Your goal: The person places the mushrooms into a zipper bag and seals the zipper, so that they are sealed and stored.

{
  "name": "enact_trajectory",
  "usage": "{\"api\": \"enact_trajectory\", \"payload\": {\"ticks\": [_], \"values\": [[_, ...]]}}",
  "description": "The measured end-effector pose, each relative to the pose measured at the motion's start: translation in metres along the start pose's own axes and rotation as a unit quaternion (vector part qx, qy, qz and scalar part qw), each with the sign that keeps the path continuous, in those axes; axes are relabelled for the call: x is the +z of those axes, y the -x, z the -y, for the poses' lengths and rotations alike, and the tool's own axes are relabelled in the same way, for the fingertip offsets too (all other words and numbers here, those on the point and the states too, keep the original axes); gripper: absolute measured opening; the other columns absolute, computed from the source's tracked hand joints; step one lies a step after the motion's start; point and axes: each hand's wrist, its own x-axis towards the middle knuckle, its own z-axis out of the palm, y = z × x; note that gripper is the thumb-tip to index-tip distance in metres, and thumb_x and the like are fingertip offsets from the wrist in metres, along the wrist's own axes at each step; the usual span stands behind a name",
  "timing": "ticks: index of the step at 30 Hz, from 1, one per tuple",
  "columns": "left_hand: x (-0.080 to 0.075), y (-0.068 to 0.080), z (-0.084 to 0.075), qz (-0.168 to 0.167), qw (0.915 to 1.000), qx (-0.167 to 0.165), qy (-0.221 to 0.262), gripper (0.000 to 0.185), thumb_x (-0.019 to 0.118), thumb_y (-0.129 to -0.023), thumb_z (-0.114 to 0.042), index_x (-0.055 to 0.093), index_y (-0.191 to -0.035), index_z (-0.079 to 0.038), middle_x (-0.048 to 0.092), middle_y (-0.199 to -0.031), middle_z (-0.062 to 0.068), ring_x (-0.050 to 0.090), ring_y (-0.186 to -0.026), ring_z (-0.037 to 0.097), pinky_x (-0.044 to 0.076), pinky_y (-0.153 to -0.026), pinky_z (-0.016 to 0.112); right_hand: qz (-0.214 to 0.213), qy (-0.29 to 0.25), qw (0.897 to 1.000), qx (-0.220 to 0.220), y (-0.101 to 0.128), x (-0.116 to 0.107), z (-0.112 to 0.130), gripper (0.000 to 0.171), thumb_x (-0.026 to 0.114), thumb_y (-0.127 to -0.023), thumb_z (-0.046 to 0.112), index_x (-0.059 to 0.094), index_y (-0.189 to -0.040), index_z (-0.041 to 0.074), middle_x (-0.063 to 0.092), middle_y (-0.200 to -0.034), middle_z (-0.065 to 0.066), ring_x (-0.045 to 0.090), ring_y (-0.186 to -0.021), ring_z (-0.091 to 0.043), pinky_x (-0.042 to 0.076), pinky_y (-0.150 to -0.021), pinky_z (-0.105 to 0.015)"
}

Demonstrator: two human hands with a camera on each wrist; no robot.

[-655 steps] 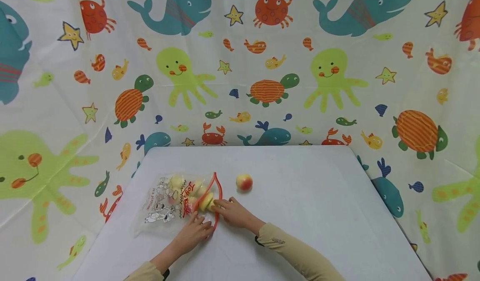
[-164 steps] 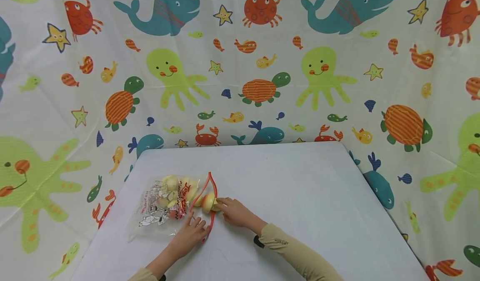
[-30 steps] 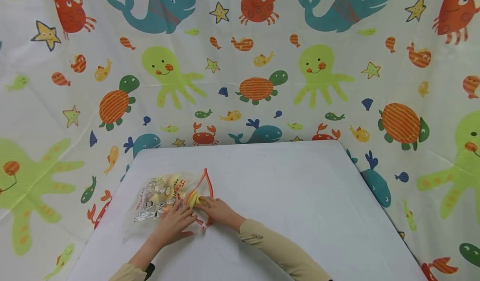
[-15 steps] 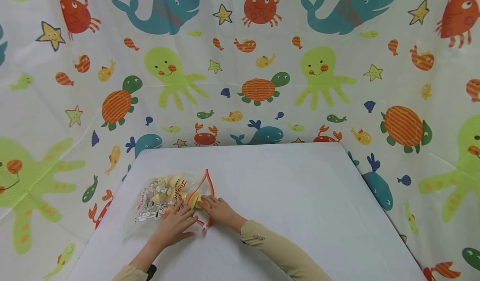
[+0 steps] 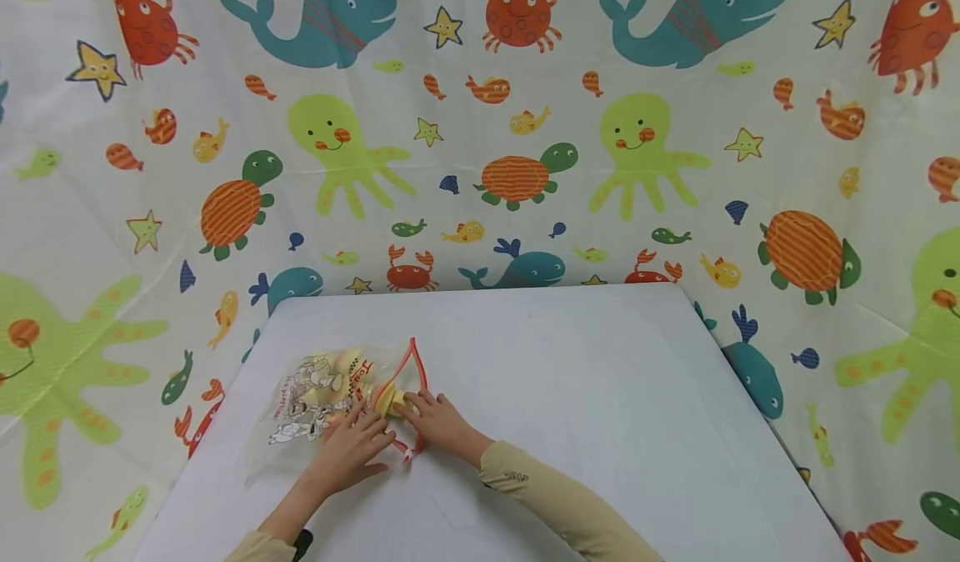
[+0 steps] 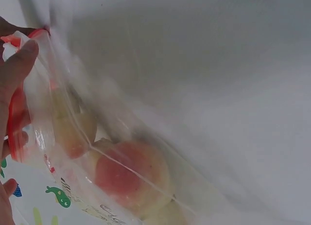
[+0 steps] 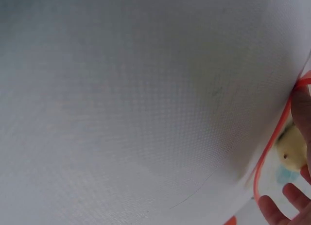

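A clear bag (image 5: 318, 391) with a red zip rim, cartoon drawings and red lettering too small to read lies at the near left of the table (image 5: 585, 378), holding several peaches (image 6: 131, 174). The left hand (image 5: 347, 454) rests on the bag near its mouth, fingers fairly straight, while the right hand (image 5: 438, 422) has its fingertips against a yellow peach (image 5: 392, 399) in the mouth; its grip cannot be told. Since 5.5 s ago that peach has gone further in, and the loose one seen far earlier is off the table.
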Motion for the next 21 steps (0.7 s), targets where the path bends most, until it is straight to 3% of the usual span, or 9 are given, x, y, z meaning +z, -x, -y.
{"api": "enact_trajectory", "payload": {"ticks": [7,21], "values": [[0.0004,-0.0001,0.0009,-0.004,1.0,-0.002,0.008,0.046,0.074,-0.058,-0.047,0.064,-0.094,-0.02,0.063,-0.093,0.003,0.058,-0.096,0.023,0.032,-0.096,0.051,-0.016,0.004,1.0,-0.003,0.0017,0.0009,-0.0009,0.05,0.056,-0.084,0.024,0.039,-0.13,0.026,0.042,-0.131,0.007,0.047,-0.114,-0.013,0.046,-0.075,-0.026],[-0.0006,-0.0015,0.0011,-0.016,0.9995,0.002,0.027,0.045,0.075,-0.058,-0.046,0.063,-0.092,-0.02,0.058,-0.09,0.001,0.056,-0.094,0.022,0.034,-0.095,0.052,-0.009,0.001,1.0,-0.014,0.0007,0.002,-0.0003,0.052,0.058,-0.083,0.025,0.038,-0.131,0.028,0.041,-0.132,0.008,0.045,-0.11,-0.011,0.045,-0.072,-0.025]]}}
